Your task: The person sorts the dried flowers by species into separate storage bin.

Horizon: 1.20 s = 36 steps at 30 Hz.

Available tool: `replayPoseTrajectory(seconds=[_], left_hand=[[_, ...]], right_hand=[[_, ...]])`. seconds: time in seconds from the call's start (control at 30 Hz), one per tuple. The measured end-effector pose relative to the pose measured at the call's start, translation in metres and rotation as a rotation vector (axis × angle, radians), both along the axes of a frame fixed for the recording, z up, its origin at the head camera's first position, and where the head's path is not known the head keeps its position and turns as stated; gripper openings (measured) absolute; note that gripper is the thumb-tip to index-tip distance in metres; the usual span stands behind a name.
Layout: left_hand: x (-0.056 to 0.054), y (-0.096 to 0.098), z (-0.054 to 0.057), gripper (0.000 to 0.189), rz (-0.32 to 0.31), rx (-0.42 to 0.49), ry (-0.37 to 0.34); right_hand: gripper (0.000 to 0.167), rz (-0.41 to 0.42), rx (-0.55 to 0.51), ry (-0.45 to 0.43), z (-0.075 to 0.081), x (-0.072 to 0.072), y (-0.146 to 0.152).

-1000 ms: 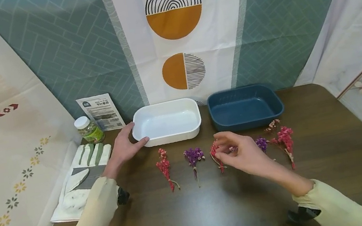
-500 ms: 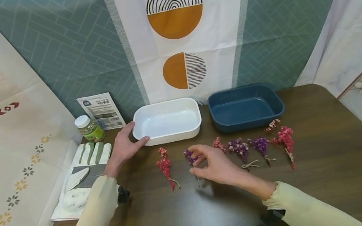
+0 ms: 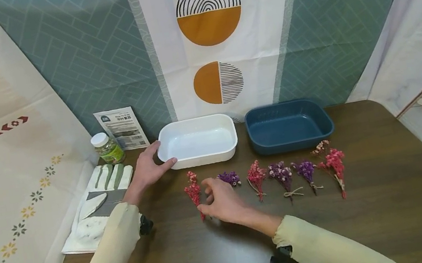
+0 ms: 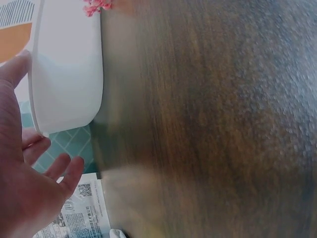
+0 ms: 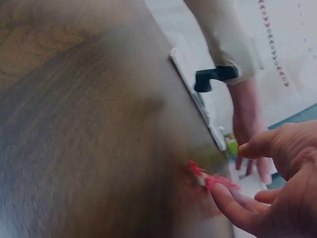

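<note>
My left hand [image 3: 148, 168] rests against the left end of a white dish [image 3: 197, 143]. In the left wrist view its thumb and a fingertip touch the rim of the dish, while the other fingers are loosely bent. My right hand [image 3: 224, 200] is over the table just right of the leftmost red dried flower bunch [image 3: 193, 189]. Its thumb and index finger are apart beside the stems, with nothing seen held between them. Behind this hand a purple flower bunch [image 3: 229, 178] shows only its heads; its stems are hidden.
More small dried bunches lie rightward in a row: a pink-red one [image 3: 256, 175], purple ones [image 3: 281, 175] and a larger pink one [image 3: 334, 165]. A dark blue dish [image 3: 289, 126] stands behind them. At left are work gloves [image 3: 96, 209], a jar [image 3: 108, 150] and a printed packet [image 3: 123, 129].
My right hand has moved leftward along the row, from above the middle bunches to the leftmost red bunch. The left hand stays at the white dish. The flower bunches lie where they were.
</note>
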<state>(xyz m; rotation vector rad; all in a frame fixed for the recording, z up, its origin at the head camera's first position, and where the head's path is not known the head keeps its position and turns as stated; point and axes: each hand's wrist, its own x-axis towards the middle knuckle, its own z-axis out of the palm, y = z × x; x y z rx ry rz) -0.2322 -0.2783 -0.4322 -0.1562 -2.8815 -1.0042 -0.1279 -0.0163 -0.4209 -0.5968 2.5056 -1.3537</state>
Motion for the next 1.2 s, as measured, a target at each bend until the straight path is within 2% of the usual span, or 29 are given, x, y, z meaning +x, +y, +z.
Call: replayPoseTrajectory(seconds=[0.33, 0.87, 1.2], left_hand=[[-0.001, 0.002, 0.001, 0.090, 0.002, 0.007, 0.011], [0.000, 0.001, 0.000, 0.088, 0.006, 0.017, 0.003], [0.002, 0.001, -0.002, 0.090, 0.016, 0.009, -0.014]], right_hand=[[0.066, -0.070, 0.138, 0.057, -0.011, -0.003, -0.023], [0.071, -0.163, 0.234, 0.052, -0.021, -0.011, -0.036], [0.078, -0.135, 0.309, 0.083, -0.026, -0.012, -0.039]])
